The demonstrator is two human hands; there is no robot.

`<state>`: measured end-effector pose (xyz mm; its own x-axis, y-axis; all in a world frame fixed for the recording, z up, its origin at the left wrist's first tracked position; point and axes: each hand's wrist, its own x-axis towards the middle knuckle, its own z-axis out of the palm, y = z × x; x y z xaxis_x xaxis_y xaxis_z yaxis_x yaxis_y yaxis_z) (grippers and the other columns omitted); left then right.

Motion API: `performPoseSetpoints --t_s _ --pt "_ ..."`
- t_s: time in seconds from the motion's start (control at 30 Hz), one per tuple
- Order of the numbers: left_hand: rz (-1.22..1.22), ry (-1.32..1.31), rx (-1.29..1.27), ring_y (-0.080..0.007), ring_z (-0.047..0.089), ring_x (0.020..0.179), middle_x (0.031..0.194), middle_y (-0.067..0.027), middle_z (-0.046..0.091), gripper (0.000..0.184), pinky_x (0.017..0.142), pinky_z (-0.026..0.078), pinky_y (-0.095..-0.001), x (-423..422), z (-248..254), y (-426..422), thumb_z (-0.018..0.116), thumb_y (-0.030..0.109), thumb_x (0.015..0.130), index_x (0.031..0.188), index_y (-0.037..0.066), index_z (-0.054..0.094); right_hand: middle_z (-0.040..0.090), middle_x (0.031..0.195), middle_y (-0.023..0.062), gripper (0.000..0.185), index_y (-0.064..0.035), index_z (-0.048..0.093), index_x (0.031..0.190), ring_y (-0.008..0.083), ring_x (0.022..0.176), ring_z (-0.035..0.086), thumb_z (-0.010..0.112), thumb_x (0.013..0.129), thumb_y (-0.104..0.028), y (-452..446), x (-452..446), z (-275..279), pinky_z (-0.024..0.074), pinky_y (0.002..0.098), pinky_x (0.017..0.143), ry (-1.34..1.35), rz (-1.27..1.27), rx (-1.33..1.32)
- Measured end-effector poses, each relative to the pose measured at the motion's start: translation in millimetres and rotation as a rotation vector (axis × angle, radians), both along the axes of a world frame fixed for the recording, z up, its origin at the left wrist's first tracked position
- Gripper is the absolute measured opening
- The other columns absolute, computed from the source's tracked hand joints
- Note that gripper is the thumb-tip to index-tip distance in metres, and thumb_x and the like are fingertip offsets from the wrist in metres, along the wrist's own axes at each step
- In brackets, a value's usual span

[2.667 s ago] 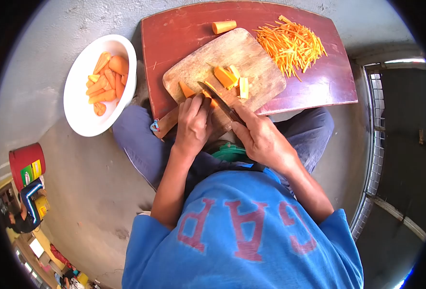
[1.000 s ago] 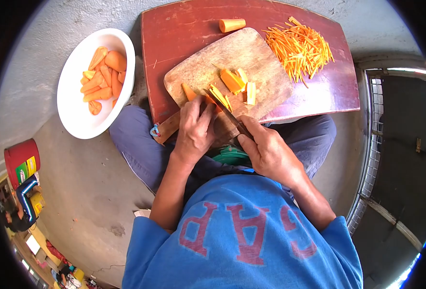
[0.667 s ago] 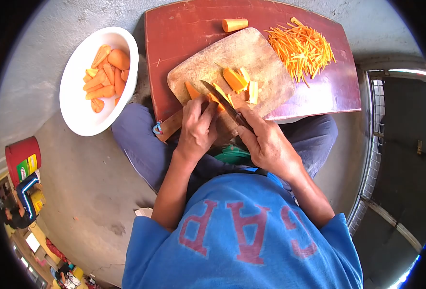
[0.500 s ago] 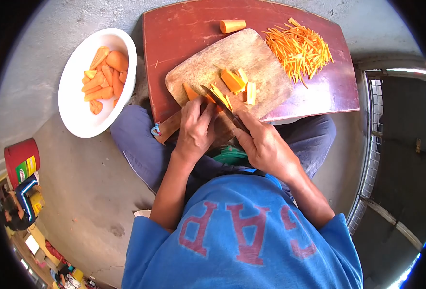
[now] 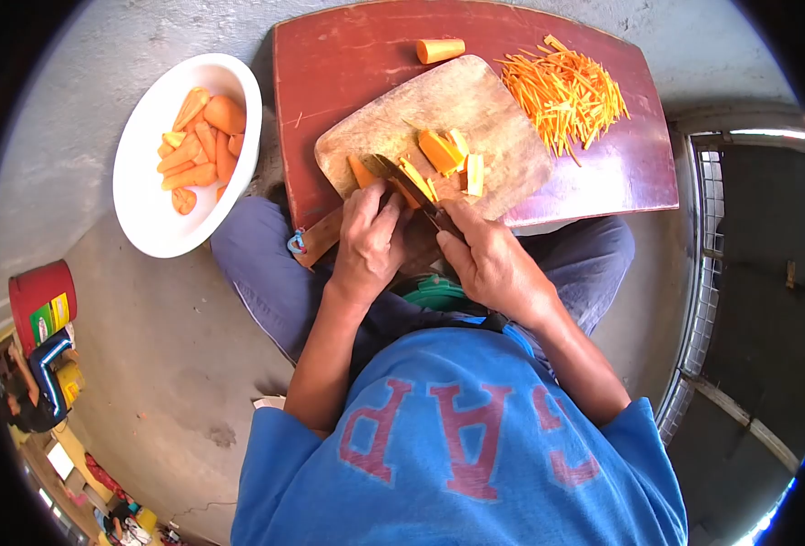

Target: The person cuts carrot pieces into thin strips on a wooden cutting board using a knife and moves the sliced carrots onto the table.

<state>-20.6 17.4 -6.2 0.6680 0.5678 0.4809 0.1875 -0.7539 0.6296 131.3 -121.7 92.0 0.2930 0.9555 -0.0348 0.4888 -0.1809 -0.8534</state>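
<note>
My right hand (image 5: 498, 268) grips a knife (image 5: 409, 187), its dark blade pointing up and left across the near side of a worn wooden cutting board (image 5: 375, 123). Fingers of my left hand (image 5: 369, 238) are bent down on a carrot piece (image 5: 361, 171) beside the blade; they hide most of it. Thin cut carrot slices (image 5: 417, 178) lie along the blade's right side. Farther up the board sit thicker carrot chunks (image 5: 441, 152). A brown wooden strip (image 5: 321, 240) with a blue string tied at its end shows left of my left hand.
The board rests on a red table (image 5: 348, 45). A heap of carrot strips (image 5: 566, 100) is at the table's right, and a carrot stub (image 5: 440, 50) at its far edge. To the left, a white basin (image 5: 134, 205) holds peeled carrots (image 5: 204, 146). A person (image 5: 34, 391) is far left.
The knife has shifted slightly up and left and turned, showing more of its blade face. My right hand has moved a little with it. My left hand stays nearly in place on the carrot.
</note>
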Motion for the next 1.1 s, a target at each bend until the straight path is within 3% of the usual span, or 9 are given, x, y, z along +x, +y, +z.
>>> performPoseSetpoints --t_s 0.17,0.37,0.77,0.87,0.97,1.1 --pt "0.040 -0.029 -0.027 -0.0431 0.071 0.110 0.122 -0.0229 0.071 0.027 0.096 0.059 -0.0506 1.2 -0.1 -3.3 0.082 -0.008 0.090 0.115 -0.005 0.076 0.070 0.112 0.0389 0.029 0.0082 0.060 0.132 0.0584 0.110 0.071 0.066 0.107 -0.006 5.9 7.0 10.5 0.0584 0.0575 0.089 0.069 0.015 -0.110" --pt "-0.007 0.002 0.016 -0.0419 0.070 0.107 0.123 -0.0202 0.072 0.027 0.093 0.058 -0.0498 -0.1 0.3 -0.8 0.081 -0.007 0.092 0.118 -0.003 0.076 0.069 0.109 0.0380 0.028 0.0080 0.060 0.130 0.0591 0.106 0.071 0.067 0.107 -0.006 6.2 3.4 6.1 0.0574 0.0578 0.087 0.060 0.021 -0.028" --pt "-0.005 0.003 0.037 -0.0399 0.069 0.105 0.122 -0.0185 0.071 0.024 0.093 0.057 -0.0490 0.3 0.5 -0.7 0.082 -0.006 0.093 0.117 -0.003 0.077 0.069 0.106 0.0391 0.042 0.0065 0.056 0.146 0.0599 0.104 0.070 0.066 0.106 -0.003 -8.3 5.2 33.4 0.0563 0.0586 0.086 0.078 0.000 -0.133" --pt "-0.008 0.014 0.045 -0.0398 0.069 0.105 0.123 -0.0185 0.071 0.026 0.093 0.056 -0.0486 -0.4 -1.5 -0.3 0.082 -0.006 0.092 0.117 -0.004 0.077 0.072 0.103 0.0320 0.037 0.0039 0.062 0.146 0.0508 0.094 0.074 0.066 0.111 -0.008 -11.7 3.7 25.0 0.0573 0.0498 0.082 0.067 -0.028 -0.102" --pt "-0.010 0.031 0.049 -0.0399 0.069 0.105 0.124 -0.0186 0.071 0.028 0.093 0.056 -0.0486 -1.2 -3.7 0.6 0.083 -0.006 0.090 0.118 -0.004 0.077 0.072 0.102 0.0314 0.036 0.0034 0.062 0.145 0.0509 0.094 0.074 0.065 0.112 -0.009 -14.4 6.0 23.5 0.0575 0.0502 0.083 0.059 -0.008 -0.159" --pt "-0.011 0.031 0.041 -0.0399 0.069 0.106 0.125 -0.0188 0.070 0.031 0.093 0.056 -0.0484 -2.2 -2.3 -0.4 0.083 -0.007 0.090 0.120 -0.003 0.077 0.070 0.107 0.0389 0.050 0.0043 0.052 0.155 0.0590 0.106 0.071 0.067 0.108 -0.004 -11.9 5.2 37.4 0.0573 0.0572 0.086 0.085 -0.001 -0.208"
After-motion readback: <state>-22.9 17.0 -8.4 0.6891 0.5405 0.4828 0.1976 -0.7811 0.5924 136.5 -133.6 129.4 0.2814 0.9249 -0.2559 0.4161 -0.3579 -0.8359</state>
